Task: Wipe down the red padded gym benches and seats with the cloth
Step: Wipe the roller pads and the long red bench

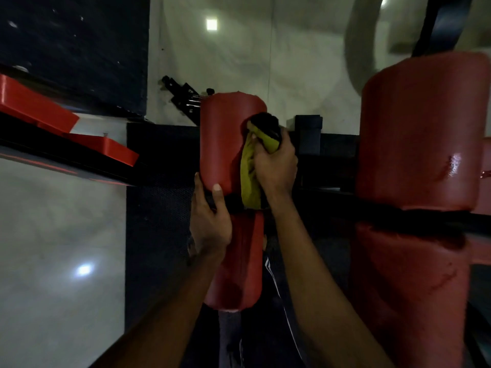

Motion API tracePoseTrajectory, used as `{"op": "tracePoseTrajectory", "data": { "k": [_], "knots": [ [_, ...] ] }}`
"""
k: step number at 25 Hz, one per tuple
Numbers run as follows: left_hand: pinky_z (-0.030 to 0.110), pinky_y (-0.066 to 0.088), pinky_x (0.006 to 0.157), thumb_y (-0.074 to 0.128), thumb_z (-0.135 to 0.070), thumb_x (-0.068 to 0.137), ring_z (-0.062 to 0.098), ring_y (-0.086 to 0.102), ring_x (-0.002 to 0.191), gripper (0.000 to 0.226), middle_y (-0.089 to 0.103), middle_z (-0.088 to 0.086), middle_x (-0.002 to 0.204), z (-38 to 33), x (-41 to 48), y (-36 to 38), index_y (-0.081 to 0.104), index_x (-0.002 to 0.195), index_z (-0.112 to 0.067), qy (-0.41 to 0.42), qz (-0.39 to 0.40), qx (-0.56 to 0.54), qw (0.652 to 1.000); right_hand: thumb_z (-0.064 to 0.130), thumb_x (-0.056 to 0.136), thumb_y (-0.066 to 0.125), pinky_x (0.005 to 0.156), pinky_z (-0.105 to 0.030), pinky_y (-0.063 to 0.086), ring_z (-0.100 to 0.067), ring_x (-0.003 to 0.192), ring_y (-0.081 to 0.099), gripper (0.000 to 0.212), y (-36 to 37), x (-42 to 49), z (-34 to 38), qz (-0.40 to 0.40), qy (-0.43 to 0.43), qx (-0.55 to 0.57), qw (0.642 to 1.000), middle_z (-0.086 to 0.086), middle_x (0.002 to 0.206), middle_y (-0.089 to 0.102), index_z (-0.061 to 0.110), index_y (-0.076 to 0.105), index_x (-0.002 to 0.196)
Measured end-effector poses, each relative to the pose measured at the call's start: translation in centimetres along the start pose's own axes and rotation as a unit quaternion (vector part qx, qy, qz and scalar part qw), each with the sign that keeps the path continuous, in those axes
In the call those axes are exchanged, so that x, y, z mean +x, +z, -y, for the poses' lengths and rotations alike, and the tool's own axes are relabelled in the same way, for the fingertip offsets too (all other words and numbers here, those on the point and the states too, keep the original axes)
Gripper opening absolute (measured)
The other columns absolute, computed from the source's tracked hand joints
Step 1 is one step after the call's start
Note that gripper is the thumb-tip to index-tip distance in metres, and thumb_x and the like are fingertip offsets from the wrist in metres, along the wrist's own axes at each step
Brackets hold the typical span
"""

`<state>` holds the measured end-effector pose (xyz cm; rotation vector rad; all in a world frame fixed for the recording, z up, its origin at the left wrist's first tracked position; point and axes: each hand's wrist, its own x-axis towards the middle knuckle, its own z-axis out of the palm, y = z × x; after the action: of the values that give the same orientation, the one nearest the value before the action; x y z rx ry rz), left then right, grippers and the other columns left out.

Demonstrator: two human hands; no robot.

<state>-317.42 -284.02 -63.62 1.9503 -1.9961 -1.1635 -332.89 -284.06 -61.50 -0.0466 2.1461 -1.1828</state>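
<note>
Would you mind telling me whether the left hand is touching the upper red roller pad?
Touching. The head view shows the left hand gripping the lower end of the upper red roller pad, thumb pressed on its face.

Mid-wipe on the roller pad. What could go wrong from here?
1. The right hand grips the yellow cloth bunched, so only a small patch touches the upper red roller pad; much of its surface may get missed.
2. The cloth's loose tail hangs toward the dark gap between this pad and the lower red roller pad and might snag there.
3. The left hand steadies only the pad's lower end, so the pad may turn under pressure.
</note>
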Motion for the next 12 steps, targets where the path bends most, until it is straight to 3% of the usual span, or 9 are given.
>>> {"op": "tracePoseTrajectory", "data": {
  "k": [2, 5, 12],
  "knots": [
    [0.031, 0.034, 0.102, 0.025, -0.065, 0.098, 0.023, 0.044, 0.139, 0.069, 0.038, 0.002, 0.158, 0.1, 0.1, 0.0, 0.021, 0.159, -0.031, -0.001, 0.007, -0.007, 1.000, 0.031, 0.086, 0.066, 0.097, -0.034, 0.051, -0.016, 0.114, 0.063, 0.050, 0.8, 0.3, 0.1, -0.026, -0.092, -0.036, 0.995, 0.003, 0.124, 0.068, 0.025, 0.058, 0.135],
    [0.031, 0.033, 0.105, 0.028, -0.062, 0.099, 0.023, 0.043, 0.140, 0.067, 0.039, 0.003, 0.157, 0.2, 0.2, -0.1, 0.021, 0.159, -0.031, -0.001, 0.010, -0.019, 1.000, 0.027, 0.085, 0.069, 0.101, -0.038, 0.050, -0.021, 0.122, 0.060, 0.054, 1.8, 2.4, 1.4, -0.033, -0.195, -0.093, 0.976, -0.003, 0.132, 0.064, 0.015, 0.057, 0.137],
    [0.037, 0.031, 0.118, 0.026, -0.066, 0.097, 0.016, 0.035, 0.145, 0.072, 0.032, 0.000, 0.161, 0.5, 0.4, -0.7, 0.019, 0.159, -0.029, 0.005, 0.050, -0.076, 0.996, 0.029, 0.083, 0.065, 0.100, -0.052, 0.047, -0.029, 0.131, 0.052, 0.060, 1.6, 3.2, 2.1, 0.012, -0.340, -0.324, 0.883, -0.005, 0.145, 0.054, 0.021, 0.052, 0.142]
  ]
}}
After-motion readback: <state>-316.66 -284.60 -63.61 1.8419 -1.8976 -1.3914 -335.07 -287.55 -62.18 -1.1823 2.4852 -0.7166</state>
